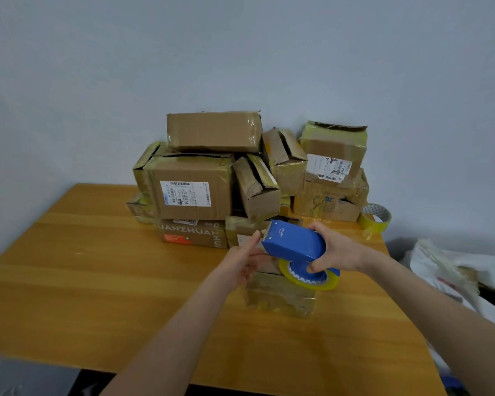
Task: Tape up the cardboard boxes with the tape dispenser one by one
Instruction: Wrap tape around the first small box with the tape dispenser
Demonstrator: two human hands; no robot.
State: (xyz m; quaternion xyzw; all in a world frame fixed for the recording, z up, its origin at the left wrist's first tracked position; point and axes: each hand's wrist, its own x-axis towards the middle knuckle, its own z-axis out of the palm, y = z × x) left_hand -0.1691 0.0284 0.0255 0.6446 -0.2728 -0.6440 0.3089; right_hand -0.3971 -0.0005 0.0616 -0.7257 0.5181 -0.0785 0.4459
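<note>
My right hand (336, 248) grips a blue tape dispenser (293, 241) loaded with a yellowish tape roll (312, 282). It hovers over a small cardboard box (280, 298) wrapped in yellowish tape on the wooden table (97, 281). At the dispenser's front end my left hand (246, 260) has its thumb against the dispenser; whether it pinches the tape end I cannot tell. A pile of cardboard boxes (192, 187) stands behind, against the wall, some with open flaps.
A spare roll of yellowish tape (376, 218) lies at the table's back right corner. White plastic bags (452, 270) sit off the right edge. A grey object (26, 375) lies at the front left corner.
</note>
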